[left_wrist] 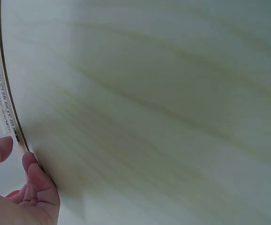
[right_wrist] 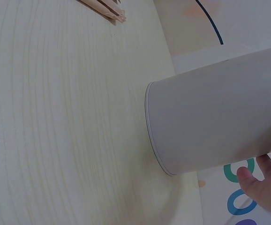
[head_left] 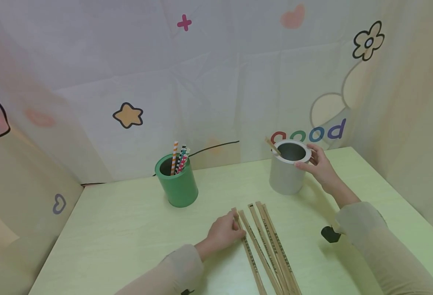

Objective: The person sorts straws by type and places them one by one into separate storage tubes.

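1. Toward the right rear of the table [head_left: 106, 229], my right hand [head_left: 321, 168] gripped the grey pot [head_left: 285, 176] near its top, thumb at the near side of the rim, fingers round its right side.
2. Grey pot upright, base on the tabletop. One paper-wrapped stick [head_left: 271, 145] leaned in it, its end poking out over the left of the rim.
3. My left hand [head_left: 223, 231] pinched the leftmost stick [head_left: 251, 258] near its far end, fingers curled and thumb lower down. That stick lay left of the others, in front of the grey pot and apart from it.
4. Beside it, the other sticks [head_left: 268, 246] lay roughly side by side, the right-hand ones crowded together. Small print ran along the wrappers; could not read it.
5. Green pot [head_left: 181, 190] stood upright to the left, well apart from the grey one, with patterned straws [head_left: 174, 157] inside, tops above the rim.
6. Behind both pots hung a pale cloth [head_left: 209, 90], printed with a star, a flower and coloured letters.
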The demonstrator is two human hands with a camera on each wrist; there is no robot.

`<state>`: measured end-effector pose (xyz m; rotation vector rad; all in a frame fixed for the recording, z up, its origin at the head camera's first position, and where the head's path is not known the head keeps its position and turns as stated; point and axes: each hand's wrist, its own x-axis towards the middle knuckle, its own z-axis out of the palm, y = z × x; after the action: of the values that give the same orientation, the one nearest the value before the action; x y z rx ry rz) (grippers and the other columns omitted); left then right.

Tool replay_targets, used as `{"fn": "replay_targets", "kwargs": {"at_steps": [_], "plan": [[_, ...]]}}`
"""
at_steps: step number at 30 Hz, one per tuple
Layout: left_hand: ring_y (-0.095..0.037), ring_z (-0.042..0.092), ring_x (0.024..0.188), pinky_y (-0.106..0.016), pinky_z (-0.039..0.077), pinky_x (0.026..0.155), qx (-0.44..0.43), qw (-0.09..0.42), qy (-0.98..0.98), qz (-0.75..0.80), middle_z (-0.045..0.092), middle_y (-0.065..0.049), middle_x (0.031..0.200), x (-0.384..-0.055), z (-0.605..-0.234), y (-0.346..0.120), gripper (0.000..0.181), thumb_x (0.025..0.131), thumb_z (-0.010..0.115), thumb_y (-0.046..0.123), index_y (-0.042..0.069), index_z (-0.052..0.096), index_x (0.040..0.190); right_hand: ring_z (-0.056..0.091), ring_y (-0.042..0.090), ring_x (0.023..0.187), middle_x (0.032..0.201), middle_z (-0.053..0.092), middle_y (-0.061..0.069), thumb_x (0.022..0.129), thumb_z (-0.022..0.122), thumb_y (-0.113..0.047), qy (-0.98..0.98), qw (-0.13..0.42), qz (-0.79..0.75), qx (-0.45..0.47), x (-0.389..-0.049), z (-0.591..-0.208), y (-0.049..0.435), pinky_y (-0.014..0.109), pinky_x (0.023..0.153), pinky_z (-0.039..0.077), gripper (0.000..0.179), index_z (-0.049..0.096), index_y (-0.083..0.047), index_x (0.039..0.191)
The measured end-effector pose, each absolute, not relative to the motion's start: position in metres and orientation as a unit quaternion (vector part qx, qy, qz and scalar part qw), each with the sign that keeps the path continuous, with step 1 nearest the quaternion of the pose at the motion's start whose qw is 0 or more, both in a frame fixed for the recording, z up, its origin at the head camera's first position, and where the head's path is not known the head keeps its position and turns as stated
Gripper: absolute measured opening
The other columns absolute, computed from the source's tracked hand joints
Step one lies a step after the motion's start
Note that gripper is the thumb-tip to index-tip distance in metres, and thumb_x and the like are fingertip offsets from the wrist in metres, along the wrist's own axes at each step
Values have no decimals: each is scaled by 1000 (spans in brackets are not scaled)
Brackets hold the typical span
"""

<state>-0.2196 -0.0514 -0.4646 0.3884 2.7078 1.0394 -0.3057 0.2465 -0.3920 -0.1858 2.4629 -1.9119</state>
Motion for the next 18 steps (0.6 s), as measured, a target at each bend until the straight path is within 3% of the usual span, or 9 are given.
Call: {"fn": "replay_targets", "kwargs": {"at_steps": [9, 18], "plan": [[-5, 42, 53, -18, 33, 49, 121, 91, 938, 312, 50, 9, 64, -220, -464, -47, 43, 75, 67, 25, 4, 53, 110, 4, 39, 134, 147, -2, 20, 86, 56, -17, 788, 9, -613, -58, -307, -392, 247, 53, 106, 15, 81, -3, -6, 141], [-9, 40, 49, -22, 30, 43, 95, 73, 953, 279, 46, 7, 59, -220, -462, -41, 30, 73, 68, 30, 12, 50, 89, 5, 38, 134, 148, 3, 18, 82, 61, -32, 781, -9, -620, -70, -311, -402, 251, 48, 107, 14, 81, 9, -14, 141]]}}
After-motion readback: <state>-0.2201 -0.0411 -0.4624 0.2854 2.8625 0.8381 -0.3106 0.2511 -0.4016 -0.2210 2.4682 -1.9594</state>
